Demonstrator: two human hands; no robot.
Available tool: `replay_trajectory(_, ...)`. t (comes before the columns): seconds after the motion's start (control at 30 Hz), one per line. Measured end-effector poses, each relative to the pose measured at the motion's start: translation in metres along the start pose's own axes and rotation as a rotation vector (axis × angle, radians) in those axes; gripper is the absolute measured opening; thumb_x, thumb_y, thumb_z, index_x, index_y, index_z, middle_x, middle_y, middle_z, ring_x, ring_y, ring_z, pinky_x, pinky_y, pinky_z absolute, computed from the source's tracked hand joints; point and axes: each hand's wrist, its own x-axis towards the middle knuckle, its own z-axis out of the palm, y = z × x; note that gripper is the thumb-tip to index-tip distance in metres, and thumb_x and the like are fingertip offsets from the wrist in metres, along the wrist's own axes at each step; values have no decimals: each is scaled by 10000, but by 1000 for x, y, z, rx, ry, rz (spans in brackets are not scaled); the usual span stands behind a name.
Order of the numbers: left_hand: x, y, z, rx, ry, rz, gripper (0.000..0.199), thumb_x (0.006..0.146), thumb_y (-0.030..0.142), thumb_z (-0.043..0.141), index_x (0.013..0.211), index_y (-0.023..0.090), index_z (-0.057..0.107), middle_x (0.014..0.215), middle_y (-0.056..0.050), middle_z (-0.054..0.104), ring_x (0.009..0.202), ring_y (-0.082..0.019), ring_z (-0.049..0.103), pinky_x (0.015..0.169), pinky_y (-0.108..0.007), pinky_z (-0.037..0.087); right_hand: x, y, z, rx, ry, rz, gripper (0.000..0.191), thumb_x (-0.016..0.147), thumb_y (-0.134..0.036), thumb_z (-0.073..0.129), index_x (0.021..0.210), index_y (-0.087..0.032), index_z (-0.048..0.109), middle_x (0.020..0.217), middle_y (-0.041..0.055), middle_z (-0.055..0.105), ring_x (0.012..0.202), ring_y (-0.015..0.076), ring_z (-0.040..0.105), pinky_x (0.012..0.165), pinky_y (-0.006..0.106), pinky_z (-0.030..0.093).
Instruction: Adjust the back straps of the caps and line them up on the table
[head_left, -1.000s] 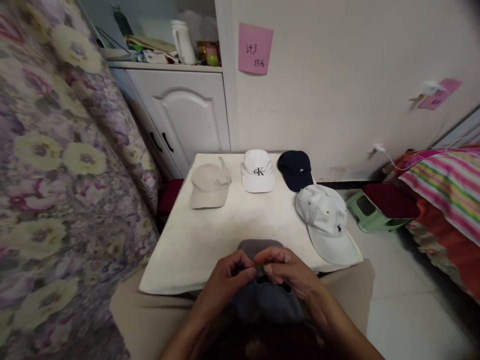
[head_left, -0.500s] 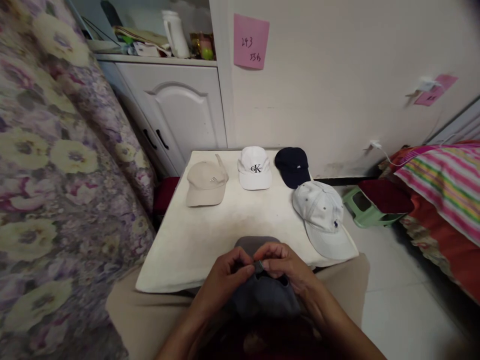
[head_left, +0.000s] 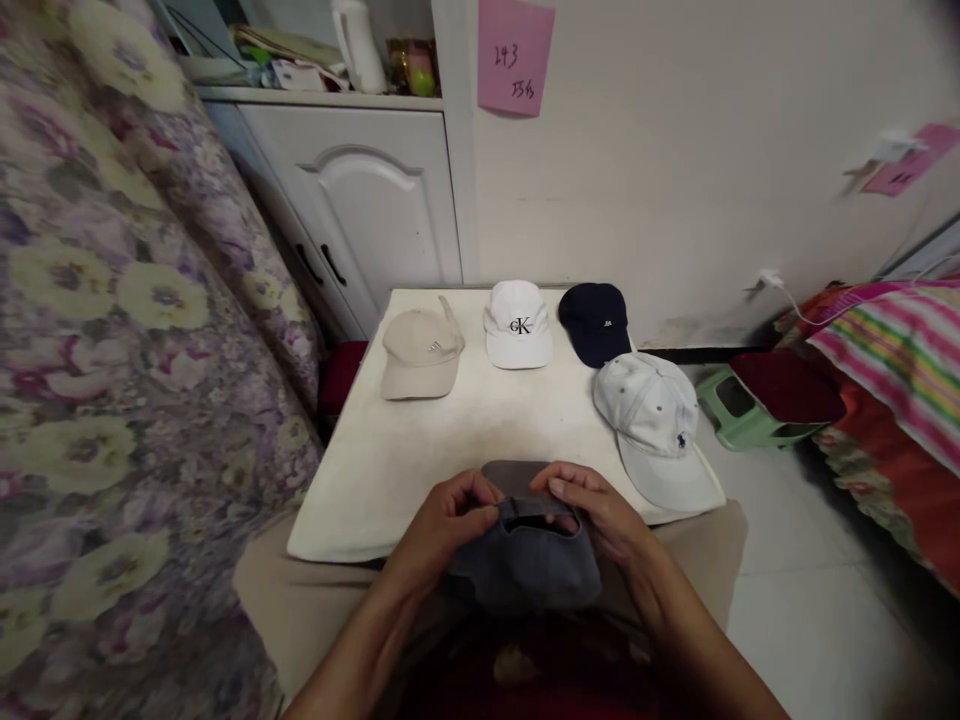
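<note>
A dark grey cap (head_left: 536, 570) rests at the table's near edge, over my lap, with its back opening and strap facing me. My left hand (head_left: 450, 515) pinches the left end of the strap. On the right side of the opening, my right hand (head_left: 589, 500) holds the cap's strap, its thumb and index finger close together. Farther back on the table (head_left: 465, 440) lie a beige cap (head_left: 420, 350), a white cap with black letters (head_left: 517, 325) and a navy cap (head_left: 596, 325). A pale grey cap (head_left: 652, 420) sits at the right edge.
A floral curtain (head_left: 97, 330) hangs at the left beside a white cabinet (head_left: 367, 190). Green stool (head_left: 731, 395) and bed (head_left: 900, 390) stand at the right. A pink note (head_left: 516, 60) is on the wall.
My hands have moved apart from the middle of the strap. The strap's span and the cap's back opening now show between them. The view has shifted slightly.
</note>
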Motion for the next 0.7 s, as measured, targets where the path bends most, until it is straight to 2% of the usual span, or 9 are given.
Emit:
replay_trajectory(0.13,3,-1,-10,-86,-13,-53,277,692,297,802,721,159,563,798,-11,630,669,-126,527,598,-227,353,-2,1,-9,112,19,18,234,755,-339,810,887,-165,725,652,-12,644,548,93,557,540,195,413)
replay_trajectory(0.3,6,-3,-12,-201,-43,-104,218,734,251,774,747,153,580,786,-26,659,671,-136,598,611,-229,414,-3,8,-11,208,26,19,263,663,-277,865,859,-172,725,687,-3,669,591,109,579,564,208,426)
replay_trajectory(0.47,7,-4,-9,-342,-105,-142,223,762,220,762,790,167,548,842,1,633,614,-120,638,584,-225,471,-2,15,-17,257,13,30,269,671,-251,869,878,-166,721,722,-5,695,608,103,601,581,197,431)
replay_trajectory(0.57,9,-5,-7,-391,-134,-145,234,755,208,773,799,167,548,895,-2,619,622,-104,632,575,-212,482,-2,16,-23,257,-81,59,422,684,-307,869,1052,-165,716,836,21,731,713,127,657,670,218,478)
replay_trajectory(0.7,11,-7,-4,-423,-161,-148,237,742,197,784,791,164,554,892,-7,616,662,-107,625,604,-214,493,3,13,-30,204,-358,152,708,648,-427,879,1251,-141,641,967,92,763,856,186,707,711,244,509)
